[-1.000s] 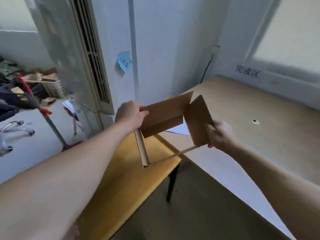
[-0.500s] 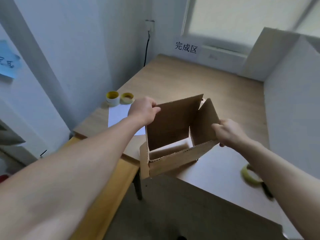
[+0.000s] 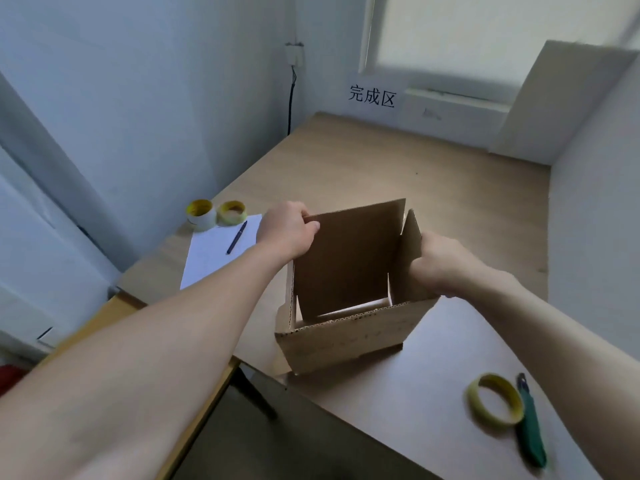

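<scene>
Box [image 3: 346, 265] is between both hands, open top toward the camera, tilted a bit, over the near-left part of the surface [image 3: 381, 161]. Can't tell if its bottom edge rests on the surface or hangs just above it. A pale strip shows down through the bottom of the box.

Left hand [image 3: 287, 230]: grip closed on the top-left corner of the tall far flap, thumb on the inner face, fingers curled behind.
Right hand [image 3: 438, 261]: grip closed on the right flap, fingers wrapped round its edge; thumb hidden.

Around it:
- paper [image 3: 214, 251] left of the box, pen [image 3: 236, 237] lying on it
- two tape rolls [image 3: 200, 211] side by side, touching, at the paper's far edge by the wall
- tape ring [image 3: 495, 398] near right, flat on the surface, green knife [image 3: 530, 424] just beside it on the right
- sign [image 3: 372, 96] on the far wall, cable [image 3: 292, 98] running down the corner left of it
</scene>
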### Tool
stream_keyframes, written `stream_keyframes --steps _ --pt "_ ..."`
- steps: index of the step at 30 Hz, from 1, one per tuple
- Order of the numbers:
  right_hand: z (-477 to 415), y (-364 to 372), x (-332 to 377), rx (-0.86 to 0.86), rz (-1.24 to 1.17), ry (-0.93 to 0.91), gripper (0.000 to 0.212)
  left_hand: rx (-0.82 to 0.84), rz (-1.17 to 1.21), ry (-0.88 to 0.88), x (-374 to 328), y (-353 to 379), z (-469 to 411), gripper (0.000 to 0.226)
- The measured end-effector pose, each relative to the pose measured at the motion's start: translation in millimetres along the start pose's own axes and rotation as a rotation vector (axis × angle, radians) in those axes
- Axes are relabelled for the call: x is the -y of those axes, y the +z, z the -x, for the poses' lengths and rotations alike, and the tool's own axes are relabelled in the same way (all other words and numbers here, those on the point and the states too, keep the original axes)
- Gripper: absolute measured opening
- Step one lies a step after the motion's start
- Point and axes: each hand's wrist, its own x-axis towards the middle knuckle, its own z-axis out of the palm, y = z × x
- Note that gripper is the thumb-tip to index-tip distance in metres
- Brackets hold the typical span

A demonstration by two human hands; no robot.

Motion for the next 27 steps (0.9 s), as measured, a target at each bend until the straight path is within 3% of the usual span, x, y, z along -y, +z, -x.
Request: stream_keyframes --steps 6,13,17,19,22,27 --pt "-13.7 51.9 -18.6 0.099 0.025 -0.032 0.011 0.035 0.015 -0.1 2.4 13.9 9.2 0.018" --pt "-18.4 78.9 -26.6 0.109 0.045 0.028 0.016 0.166 0.079 0.015 27.3 30.7 26.3 0.004" --pt "-18.4 82.8 -18.9 0.126 0.032 0.058 0.021 0.147 0.031 0.085 51.6 40.1 35.1 0.013" --pt "-17.7 86.5 -13.4 0.127 0.029 0.06 0.028 0.13 -0.055 0.122 62.0 46.8 41.1 0.031" --pt "-16.5 90.9 -9.3 0.155 0.012 0.065 0.055 0.089 -0.169 0.145 75.3 58.3 49.5 0.058" --pt "-10.9 87.0 -14.6 0.404 -0.107 0.01 0.081 -0.007 -0.164 0.307 89.1 68.5 54.2 0.057"
